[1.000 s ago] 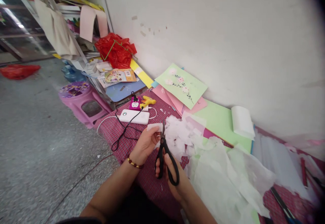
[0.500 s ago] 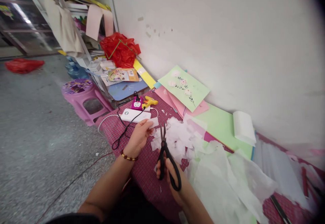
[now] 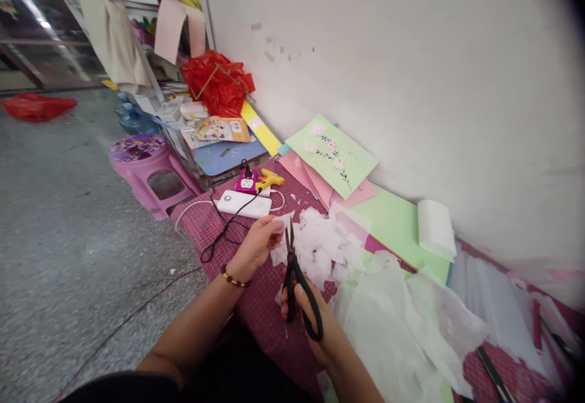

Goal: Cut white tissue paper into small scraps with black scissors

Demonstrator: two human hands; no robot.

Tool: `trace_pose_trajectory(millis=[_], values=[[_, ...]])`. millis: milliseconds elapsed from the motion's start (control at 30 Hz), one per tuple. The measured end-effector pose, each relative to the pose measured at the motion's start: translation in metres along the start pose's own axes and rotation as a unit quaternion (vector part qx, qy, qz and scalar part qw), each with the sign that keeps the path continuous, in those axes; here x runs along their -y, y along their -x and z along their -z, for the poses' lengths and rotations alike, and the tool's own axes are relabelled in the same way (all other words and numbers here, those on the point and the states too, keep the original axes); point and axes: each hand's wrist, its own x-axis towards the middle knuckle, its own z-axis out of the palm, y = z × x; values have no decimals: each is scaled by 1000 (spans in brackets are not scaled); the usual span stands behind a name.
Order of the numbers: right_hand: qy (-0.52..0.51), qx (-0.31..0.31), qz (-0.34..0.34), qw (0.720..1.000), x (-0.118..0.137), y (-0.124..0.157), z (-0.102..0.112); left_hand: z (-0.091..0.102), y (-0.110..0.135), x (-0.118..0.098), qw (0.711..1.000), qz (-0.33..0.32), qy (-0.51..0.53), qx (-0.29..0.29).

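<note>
My left hand pinches a small piece of thin white paper between thumb and fingers. In my right hand is a pair of black-handled scissors, thumb and fingers around the handles. The scissors point away from me, blades slightly apart, and their tips reach the paper's right edge. Below and right of the blades lies a heap of cut white paper pieces on the red checked cloth.
Behind my left hand sit a white power bank, a purple socket block and a yellow glue gun with cables. A green sheet with flowers leans against the wall. Large translucent sheets spread on the right; a pink stool stands left.
The scissors' blades have moved up to the paper and now overlap its edge; before, they were a little to its right. The blades are closer together.
</note>
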Motion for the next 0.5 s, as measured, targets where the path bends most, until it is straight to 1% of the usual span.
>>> trace_pose_trajectory(millis=[200,400,500], values=[[7,29,4,1000,0,4,2,-3,0,-8,1000,-13,3,0],[30,7,21,999,1,1,2,-9,7,1,999,-4,-38,2],[45,-9,24,999,-5,-3,3,-10,11,4,996,-35,-81,-4]])
